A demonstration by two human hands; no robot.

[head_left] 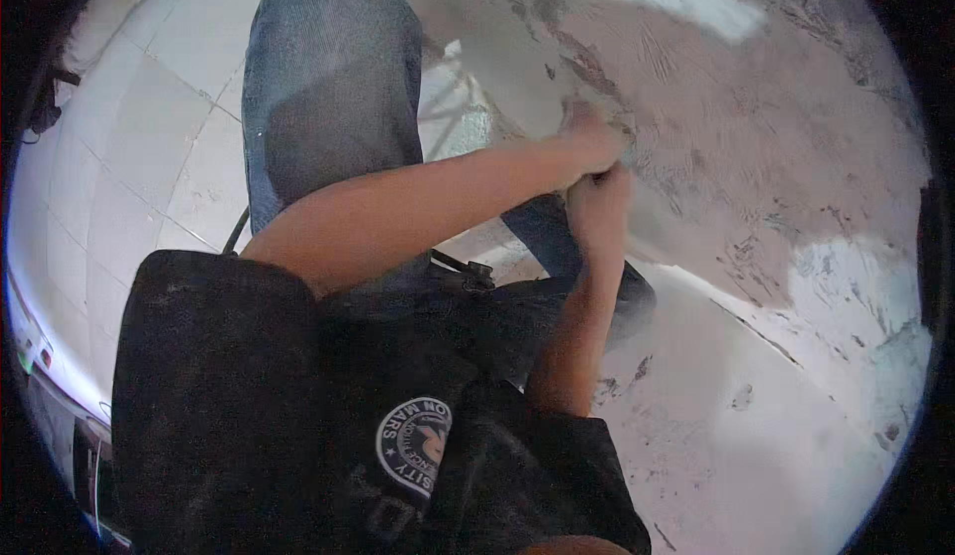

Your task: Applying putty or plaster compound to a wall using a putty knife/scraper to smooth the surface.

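My left hand [592,142] and my right hand [600,204] are close together, left above right, over a pale surface streaked with dark smears [731,157]. Their fingers look closed on something small, mostly hidden and blurred, which I cannot make out. My left forearm crosses in front of my bent knee in blue jeans [328,78]; my right forearm rises from the lower right. I wear a black short-sleeved shirt with a round printed emblem.
Pale tiles [149,157] lie to the left. A dark bar with a fitting [473,272] shows below my hands by my legs. A long crack-like line crosses the pale surface at lower right. Dark objects sit at the far left rim.
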